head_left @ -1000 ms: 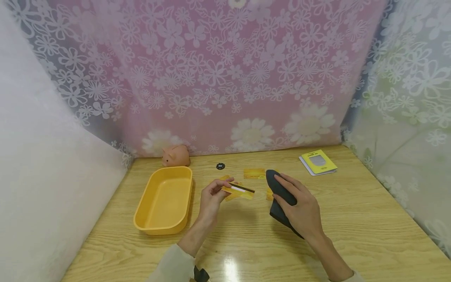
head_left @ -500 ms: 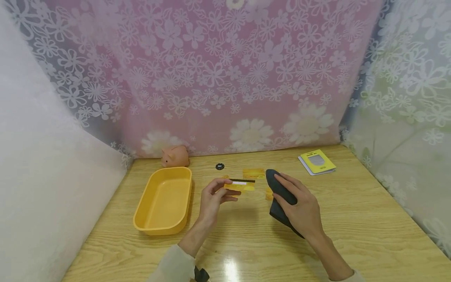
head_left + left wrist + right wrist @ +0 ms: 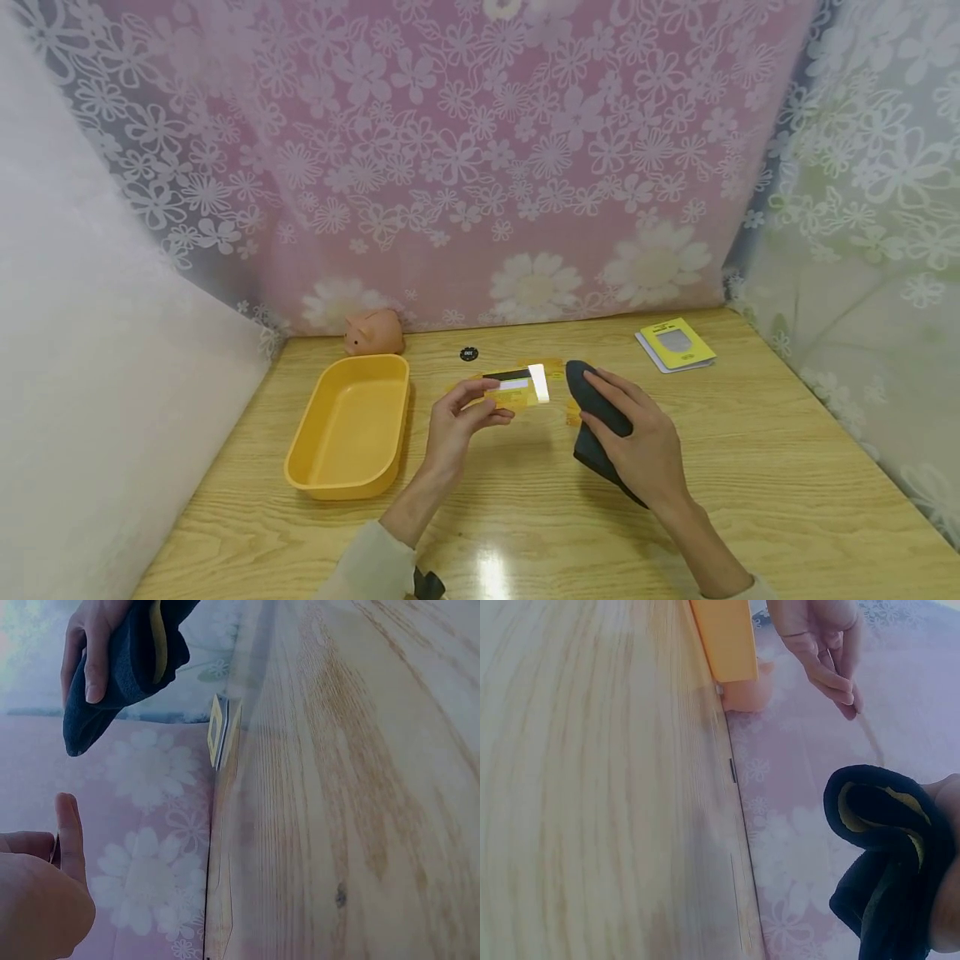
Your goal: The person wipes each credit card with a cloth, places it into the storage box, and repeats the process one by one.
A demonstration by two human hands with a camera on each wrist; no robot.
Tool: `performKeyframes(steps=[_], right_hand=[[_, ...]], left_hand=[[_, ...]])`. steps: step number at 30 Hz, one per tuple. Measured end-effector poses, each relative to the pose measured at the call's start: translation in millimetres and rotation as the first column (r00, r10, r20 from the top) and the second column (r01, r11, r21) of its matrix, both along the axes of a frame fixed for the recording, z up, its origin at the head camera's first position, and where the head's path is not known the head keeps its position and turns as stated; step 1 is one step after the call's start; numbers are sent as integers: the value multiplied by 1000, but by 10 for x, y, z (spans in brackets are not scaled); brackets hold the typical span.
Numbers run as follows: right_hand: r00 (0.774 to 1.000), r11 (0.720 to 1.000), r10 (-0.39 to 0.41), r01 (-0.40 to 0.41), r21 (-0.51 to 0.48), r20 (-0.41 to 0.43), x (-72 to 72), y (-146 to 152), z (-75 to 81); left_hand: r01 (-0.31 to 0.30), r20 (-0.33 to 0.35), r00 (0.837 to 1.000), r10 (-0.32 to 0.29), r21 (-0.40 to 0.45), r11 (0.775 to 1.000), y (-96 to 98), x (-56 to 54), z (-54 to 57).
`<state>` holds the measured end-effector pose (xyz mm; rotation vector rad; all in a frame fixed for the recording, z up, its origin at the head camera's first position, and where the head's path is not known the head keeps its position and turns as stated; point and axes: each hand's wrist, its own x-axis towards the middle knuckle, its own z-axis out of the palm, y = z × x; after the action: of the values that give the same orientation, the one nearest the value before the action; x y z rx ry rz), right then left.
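My left hand pinches a yellow card by its left end, above the table. The card's dark stripe and white strip face the head camera, and a bright glare covers its right end. In the right wrist view the card shows only as a thin edge. To the right, my right hand grips a folded dark cloth, held up off the table and apart from the card. A yellow lining shows inside the cloth's fold. Other yellow cards lie behind, partly hidden.
A yellow tub stands at the left, with a pink piggy bank behind it. A black poker chip lies toward the back of the wooden table. A yellow booklet sits at the back right.
My left hand has turned the card up from a slanted, flatter pose, so its striped face shows more fully and now catches glare. The right hand and cloth have stayed in place.
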<state>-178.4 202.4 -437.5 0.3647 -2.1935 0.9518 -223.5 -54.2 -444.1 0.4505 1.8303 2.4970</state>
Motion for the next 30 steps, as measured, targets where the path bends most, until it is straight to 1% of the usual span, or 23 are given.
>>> performKeyframes(steps=[3,12,18,23,27,30], right_hand=[[1000,1000,7,-7,-8,4,6,-12,9],[1000,1000,27,-27,-12,2,10,-42,22],[999,999,36,-36,-3,3,21,-66,30],[998,998,56,-56,-9,-24,30,-106,45],[996,997,81,-82,-16,-40,34,-166,69],[994,994,106,-107,-14,-35,38,-237,80]], left_hand=[[5,4,1000,-5,-2,1000,2,2,5],[12,45,999,-13,23,1000,3,-1,7],[4,44,999,-4,11,1000,7,-1,4],[-13,40,999,14,-22,1000,19,-5,-6],[-2,30,1000,3,-38,999,33,0,1],[7,19,1000,-6,-49,999,39,2,8]])
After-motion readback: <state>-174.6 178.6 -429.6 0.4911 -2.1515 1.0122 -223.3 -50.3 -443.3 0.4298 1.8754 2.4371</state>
